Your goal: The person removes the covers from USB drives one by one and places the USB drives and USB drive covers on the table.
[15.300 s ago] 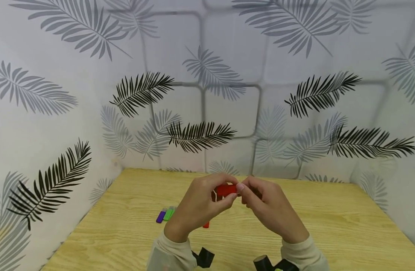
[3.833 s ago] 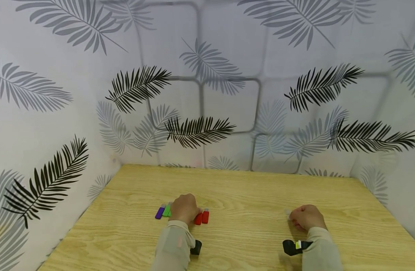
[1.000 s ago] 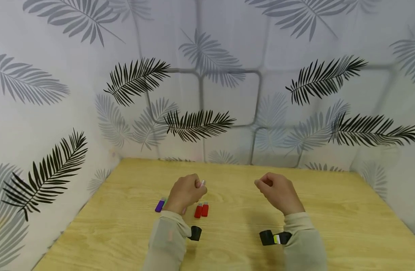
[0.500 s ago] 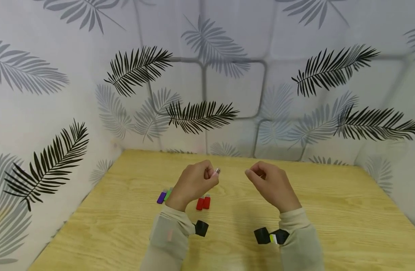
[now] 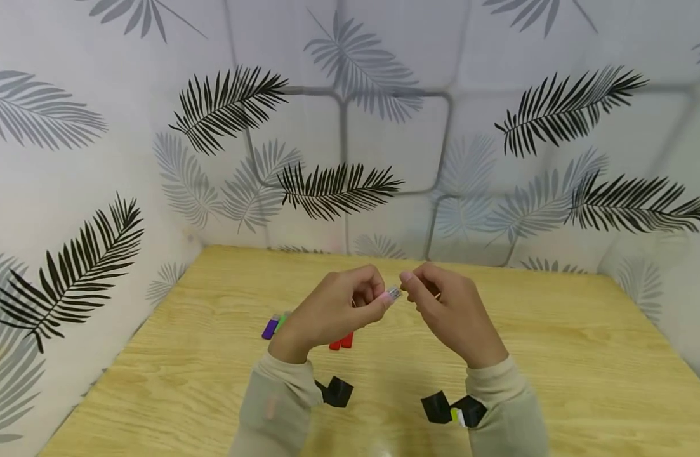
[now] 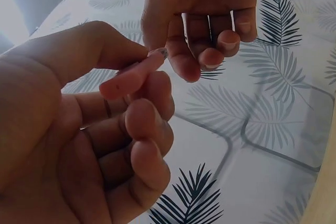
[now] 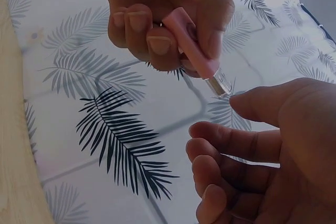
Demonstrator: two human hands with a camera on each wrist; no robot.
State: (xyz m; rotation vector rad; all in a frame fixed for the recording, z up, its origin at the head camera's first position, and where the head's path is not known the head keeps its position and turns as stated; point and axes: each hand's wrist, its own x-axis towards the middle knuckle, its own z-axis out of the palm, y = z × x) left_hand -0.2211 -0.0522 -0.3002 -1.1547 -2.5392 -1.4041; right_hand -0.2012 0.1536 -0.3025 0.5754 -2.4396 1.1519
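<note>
The flat pink USB stick (image 7: 188, 44) looks like smooth matt plastic; its small rectangular connector (image 7: 216, 86) is shiny metal beneath clear, glossy plastic. The pale yellow tabletop (image 5: 555, 355) shows smooth wood grain, faintly glossy. The beige long sleeves (image 5: 505, 406) are matt, creased cloth.

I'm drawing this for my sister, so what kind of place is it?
Probably an indoor corner set up for handwork, perhaps for filming. A wood-grain table stands before a pale leaf-patterned covering, and a small black device sits at each wrist.
</note>
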